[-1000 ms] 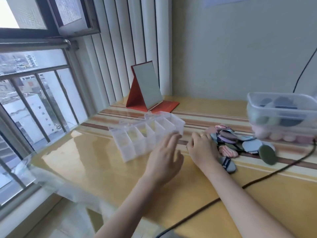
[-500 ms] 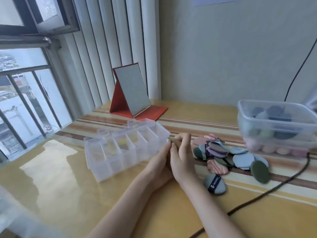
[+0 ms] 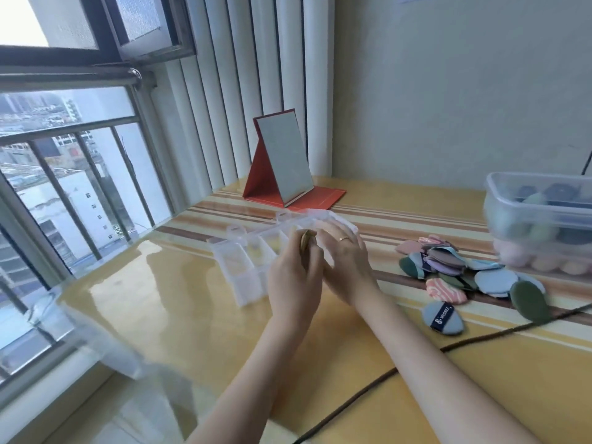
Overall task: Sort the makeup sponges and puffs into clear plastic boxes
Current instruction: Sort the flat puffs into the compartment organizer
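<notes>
Your left hand [image 3: 296,277] pinches an olive puff [image 3: 306,243] on edge, fingers curled round it, right above the divided clear box [image 3: 243,267] that sits mid-desk toward the window edge. Your right hand [image 3: 344,264] hovers just beside it, fingers fairly straight; whether they touch the puff you cannot tell. Expect the puff to be light, soft and springy, so it will fold if squeezed; hold it by its rim and press it flat into a compartment. The loose puffs [image 3: 464,274] lie piled toward the right edge of the desk, near the clear tub [image 3: 499,200] of sponges. They overlap, so lift each by an exposed edge.
</notes>
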Demonstrator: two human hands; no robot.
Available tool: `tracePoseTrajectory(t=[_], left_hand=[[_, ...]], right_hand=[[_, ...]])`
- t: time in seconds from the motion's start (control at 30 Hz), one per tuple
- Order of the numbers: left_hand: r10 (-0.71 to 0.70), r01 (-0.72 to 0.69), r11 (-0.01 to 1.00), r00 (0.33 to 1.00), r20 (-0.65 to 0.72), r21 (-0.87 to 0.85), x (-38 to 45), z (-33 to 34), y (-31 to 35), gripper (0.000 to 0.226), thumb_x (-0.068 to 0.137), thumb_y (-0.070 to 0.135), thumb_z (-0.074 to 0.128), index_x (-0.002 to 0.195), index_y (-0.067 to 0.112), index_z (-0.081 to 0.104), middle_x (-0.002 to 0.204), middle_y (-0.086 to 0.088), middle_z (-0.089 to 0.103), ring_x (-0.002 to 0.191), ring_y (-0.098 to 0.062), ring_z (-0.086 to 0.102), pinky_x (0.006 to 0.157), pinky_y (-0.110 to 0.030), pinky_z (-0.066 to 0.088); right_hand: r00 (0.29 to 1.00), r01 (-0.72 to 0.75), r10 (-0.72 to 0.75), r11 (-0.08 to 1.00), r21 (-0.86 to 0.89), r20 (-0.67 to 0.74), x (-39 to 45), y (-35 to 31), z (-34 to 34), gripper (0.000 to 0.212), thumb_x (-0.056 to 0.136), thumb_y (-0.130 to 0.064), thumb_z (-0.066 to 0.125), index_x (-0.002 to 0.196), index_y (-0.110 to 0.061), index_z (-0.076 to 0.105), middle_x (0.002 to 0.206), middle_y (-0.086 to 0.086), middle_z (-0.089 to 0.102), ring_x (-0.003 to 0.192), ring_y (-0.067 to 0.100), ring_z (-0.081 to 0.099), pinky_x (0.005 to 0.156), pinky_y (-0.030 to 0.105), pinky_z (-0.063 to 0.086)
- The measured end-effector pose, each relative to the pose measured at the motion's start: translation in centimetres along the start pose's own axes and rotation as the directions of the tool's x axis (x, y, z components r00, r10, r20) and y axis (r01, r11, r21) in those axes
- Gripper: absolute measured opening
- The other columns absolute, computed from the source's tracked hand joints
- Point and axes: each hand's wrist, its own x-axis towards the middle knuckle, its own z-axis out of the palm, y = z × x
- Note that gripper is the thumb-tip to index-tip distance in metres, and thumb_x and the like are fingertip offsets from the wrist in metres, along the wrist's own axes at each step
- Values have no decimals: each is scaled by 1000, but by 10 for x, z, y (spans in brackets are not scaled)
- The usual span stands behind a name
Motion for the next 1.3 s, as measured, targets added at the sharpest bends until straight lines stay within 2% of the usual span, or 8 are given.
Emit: tracePoseTrajectory(t=[0.23, 0.33, 0.47, 0.63, 0.8, 1.0, 1.13, 1.3], left_hand=[[-94, 94, 992, 996, 0, -88, 46, -71, -10, 34, 98, 33, 42, 79, 11, 59, 66, -2, 64, 58, -15, 64, 50, -34, 49], [-231, 235, 952, 972, 43, -195, 63, -82, -16, 40, 100, 34, 42, 78, 6, 62, 71, -15, 65, 60, -23, 65, 50, -32, 51], [-346, 379, 875, 925, 159, -301, 61, -71, -16, 31, 99, 14, 43, 78, 8, 65, 76, -10, 63, 64, -21, 67, 59, -34, 58], [-349, 380, 890, 923, 159, -253, 56, -60, -23, 28, 95, 2, 37, 88, 14, 61, 86, -4, 68, 79, -20, 70, 48, -24, 49], [-331, 379, 887, 920, 209, -265, 55, -60, -24, 19, 100, 7, 36, 103, 15, 53, 102, -3, 68, 79, -12, 67, 56, -27, 53], [-452, 593, 636, 805, 385, -494, 60, -62, -17, 42, 100, 44, 32, 121, 15, 54, 115, -9, 65, 88, -22, 61, 73, -35, 46], [-324, 448, 784, 886, 332, -430, 51, -64, -22, 42, 101, 44, 27, 126, 23, 52, 120, -6, 65, 108, -10, 63, 94, -26, 44], [-177, 209, 932, 975, 132, -298, 33, -69, -44, 23, 98, 20, 43, 111, 20, 61, 104, 7, 68, 103, -5, 62, 83, -17, 46]], right_hand=[[992, -123, 125, 977, -176, 0, 4, -28, 16, 67, 85, -62, 9, 96, -22, 61, 95, 2, 70, 117, 29, 53, 106, 65, 19], [963, -226, 204, 967, -114, -173, -5, -24, 4, 51, 85, -52, 14, 64, -24, 50, 69, -2, 59, 105, 31, 54, 108, 65, 16], [926, -279, 219, 946, -166, -307, -11, -25, 1, 42, 84, -41, 26, 55, -23, 50, 63, -2, 61, 96, 27, 58, 106, 59, 16], [894, -122, 24, 974, -193, -447, -6, -36, 1, 24, 80, -26, 41, 83, -15, 62, 79, -1, 67, 84, 26, 56, 81, 35, 27], [944, 256, -245, 966, 22, -221, -5, -60, 17, 39, 89, -33, 47, 120, -16, 65, 114, -1, 70, 103, 19, 64, 92, 34, 44], [980, 94, -93, 996, -2, -177, -6, -68, 13, 49, 79, -58, 62, 112, -20, 62, 94, -5, 73, 86, 19, 66, 86, 32, 43], [975, -22, 66, 979, 201, -215, 0, -73, 12, 24, 89, -40, 64, 102, -20, 63, 90, -5, 73, 83, 16, 67, 64, 23, 42], [956, -4, 92, 954, 300, -280, 3, -78, 15, 22, 83, -33, 71, 99, -19, 71, 81, -4, 70, 72, 14, 58, 70, 32, 49]])
